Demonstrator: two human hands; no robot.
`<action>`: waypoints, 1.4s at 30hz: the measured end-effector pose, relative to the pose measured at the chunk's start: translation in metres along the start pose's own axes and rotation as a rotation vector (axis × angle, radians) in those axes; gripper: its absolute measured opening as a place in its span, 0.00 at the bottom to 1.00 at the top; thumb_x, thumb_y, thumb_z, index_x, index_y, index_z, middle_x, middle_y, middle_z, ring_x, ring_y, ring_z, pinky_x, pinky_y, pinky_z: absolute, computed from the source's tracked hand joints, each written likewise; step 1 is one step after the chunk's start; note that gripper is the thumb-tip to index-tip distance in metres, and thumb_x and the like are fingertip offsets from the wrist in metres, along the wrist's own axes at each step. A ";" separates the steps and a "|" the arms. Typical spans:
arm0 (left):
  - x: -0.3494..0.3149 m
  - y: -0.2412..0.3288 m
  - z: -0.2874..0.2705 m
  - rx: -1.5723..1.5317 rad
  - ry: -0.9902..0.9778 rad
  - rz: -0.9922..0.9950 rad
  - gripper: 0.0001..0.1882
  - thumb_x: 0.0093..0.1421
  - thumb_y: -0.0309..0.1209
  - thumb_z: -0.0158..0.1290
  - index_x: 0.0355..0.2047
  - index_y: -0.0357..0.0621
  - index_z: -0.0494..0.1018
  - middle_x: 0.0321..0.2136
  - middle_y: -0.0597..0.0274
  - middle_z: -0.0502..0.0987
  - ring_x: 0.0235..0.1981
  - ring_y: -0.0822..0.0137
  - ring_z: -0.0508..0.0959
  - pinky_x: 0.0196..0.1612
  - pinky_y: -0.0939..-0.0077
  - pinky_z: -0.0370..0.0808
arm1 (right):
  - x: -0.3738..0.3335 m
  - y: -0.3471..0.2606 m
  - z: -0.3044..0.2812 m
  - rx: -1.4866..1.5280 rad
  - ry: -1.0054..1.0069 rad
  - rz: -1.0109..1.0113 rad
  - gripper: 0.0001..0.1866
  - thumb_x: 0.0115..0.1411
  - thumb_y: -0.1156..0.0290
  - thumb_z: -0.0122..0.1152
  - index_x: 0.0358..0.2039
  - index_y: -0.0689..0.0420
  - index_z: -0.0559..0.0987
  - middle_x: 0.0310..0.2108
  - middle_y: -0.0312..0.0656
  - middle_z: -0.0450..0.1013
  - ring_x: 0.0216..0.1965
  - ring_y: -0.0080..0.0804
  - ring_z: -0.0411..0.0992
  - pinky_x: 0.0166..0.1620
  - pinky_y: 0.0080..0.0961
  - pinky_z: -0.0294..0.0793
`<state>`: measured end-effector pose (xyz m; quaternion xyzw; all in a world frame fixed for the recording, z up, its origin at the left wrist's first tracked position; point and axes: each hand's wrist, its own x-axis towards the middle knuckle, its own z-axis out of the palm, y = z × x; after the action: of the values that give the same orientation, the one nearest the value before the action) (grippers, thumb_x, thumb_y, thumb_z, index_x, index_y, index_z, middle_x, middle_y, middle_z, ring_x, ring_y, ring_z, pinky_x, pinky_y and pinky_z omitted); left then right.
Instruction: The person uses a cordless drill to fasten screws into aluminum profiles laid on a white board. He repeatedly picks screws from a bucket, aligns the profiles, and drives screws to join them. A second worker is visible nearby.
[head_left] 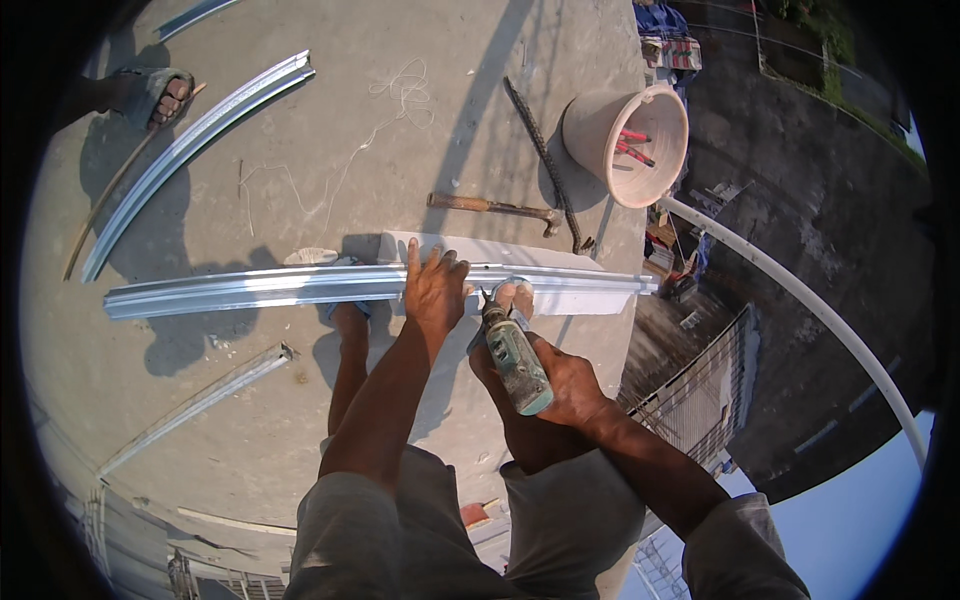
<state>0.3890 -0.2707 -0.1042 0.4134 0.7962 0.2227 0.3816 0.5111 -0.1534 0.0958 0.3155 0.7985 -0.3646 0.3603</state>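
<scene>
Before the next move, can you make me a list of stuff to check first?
1. Left hand on the metal channel: ok.
2. Drill held in the right hand: ok.
3. Drill tip touching the channel: cannot tell.
4. Toes well away from the tip: not ok, they show right beside it.
5. Hammer off the channel: ok, it lies on the floor beyond.
</scene>
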 end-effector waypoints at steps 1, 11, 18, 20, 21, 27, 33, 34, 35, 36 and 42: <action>-0.004 0.003 0.000 -0.016 0.057 -0.010 0.20 0.54 0.36 0.62 0.47 0.46 0.78 0.54 0.55 0.76 0.59 0.57 0.71 0.71 0.41 0.45 | 0.000 0.000 -0.002 -0.006 -0.028 -0.005 0.36 0.49 0.61 0.70 0.57 0.60 0.66 0.38 0.54 0.78 0.39 0.53 0.78 0.41 0.43 0.79; -0.061 0.066 -0.009 -1.552 -0.139 -1.257 0.23 0.62 0.43 0.60 0.46 0.34 0.75 0.41 0.52 0.78 0.40 0.61 0.78 0.43 0.62 0.74 | 0.012 0.003 -0.011 -0.309 -0.203 -0.131 0.31 0.54 0.65 0.61 0.56 0.63 0.67 0.39 0.53 0.77 0.37 0.50 0.79 0.40 0.42 0.79; -0.054 0.068 0.038 -1.882 -0.119 -1.353 0.20 0.65 0.48 0.56 0.40 0.42 0.76 0.26 0.60 0.77 0.24 0.62 0.78 0.28 0.65 0.78 | 0.015 0.011 -0.012 -0.473 -0.239 -0.242 0.30 0.56 0.67 0.55 0.59 0.66 0.66 0.41 0.53 0.76 0.40 0.45 0.79 0.41 0.38 0.79; -0.055 0.064 0.048 -1.815 -0.113 -1.383 0.20 0.66 0.48 0.54 0.40 0.42 0.75 0.26 0.60 0.76 0.24 0.62 0.78 0.27 0.65 0.77 | 0.014 0.013 -0.015 -0.503 -0.320 -0.245 0.31 0.57 0.66 0.55 0.60 0.67 0.65 0.42 0.53 0.75 0.41 0.46 0.79 0.44 0.38 0.78; -0.054 0.061 0.052 -1.766 -0.084 -1.419 0.20 0.66 0.49 0.53 0.40 0.42 0.75 0.25 0.60 0.76 0.24 0.62 0.78 0.27 0.66 0.77 | 0.016 0.013 -0.017 -0.531 -0.362 -0.261 0.32 0.57 0.66 0.55 0.60 0.67 0.65 0.43 0.52 0.75 0.41 0.46 0.78 0.45 0.39 0.77; -0.039 0.055 0.080 -1.621 -0.034 -1.290 0.17 0.65 0.40 0.55 0.38 0.34 0.78 0.30 0.57 0.79 0.28 0.63 0.76 0.34 0.67 0.74 | 0.011 0.010 -0.019 -0.495 -0.460 -0.222 0.30 0.61 0.65 0.52 0.61 0.68 0.63 0.48 0.55 0.72 0.48 0.47 0.75 0.51 0.41 0.74; -0.029 0.046 0.086 -1.794 0.029 -1.258 0.12 0.62 0.32 0.58 0.40 0.34 0.77 0.31 0.51 0.80 0.29 0.57 0.82 0.31 0.65 0.81 | 0.009 0.009 -0.016 -0.558 -0.455 -0.260 0.34 0.59 0.63 0.54 0.62 0.69 0.62 0.48 0.53 0.71 0.47 0.47 0.76 0.49 0.38 0.75; -0.029 0.048 0.084 -1.770 0.036 -1.316 0.12 0.61 0.31 0.58 0.40 0.34 0.77 0.31 0.51 0.80 0.29 0.56 0.82 0.31 0.64 0.81 | 0.007 0.009 -0.017 -0.541 -0.443 -0.276 0.34 0.59 0.63 0.55 0.62 0.69 0.62 0.47 0.53 0.72 0.46 0.47 0.76 0.48 0.38 0.75; -0.028 0.051 0.082 -1.765 0.056 -1.350 0.12 0.60 0.30 0.59 0.40 0.33 0.77 0.31 0.51 0.80 0.29 0.56 0.82 0.32 0.64 0.81 | 0.005 0.009 -0.018 -0.534 -0.435 -0.285 0.34 0.59 0.63 0.55 0.62 0.69 0.62 0.47 0.53 0.72 0.46 0.46 0.76 0.48 0.38 0.75; -0.027 0.052 0.078 -1.770 0.061 -1.384 0.11 0.60 0.29 0.59 0.40 0.33 0.77 0.32 0.50 0.80 0.30 0.55 0.82 0.32 0.63 0.81 | 0.005 0.009 -0.020 -0.526 -0.425 -0.294 0.34 0.59 0.63 0.55 0.62 0.69 0.62 0.47 0.53 0.72 0.46 0.46 0.76 0.48 0.38 0.75; -0.034 0.053 0.057 -1.755 0.056 -1.336 0.16 0.62 0.32 0.55 0.45 0.30 0.75 0.36 0.46 0.81 0.35 0.52 0.83 0.37 0.63 0.81 | 0.004 0.007 -0.017 -0.556 -0.362 -0.363 0.34 0.59 0.63 0.55 0.62 0.69 0.61 0.46 0.52 0.72 0.44 0.45 0.76 0.45 0.38 0.75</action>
<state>0.4720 -0.2668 -0.0891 -0.5201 0.4327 0.4689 0.5678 0.5081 -0.1350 0.0988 -0.0106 0.8334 -0.2419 0.4968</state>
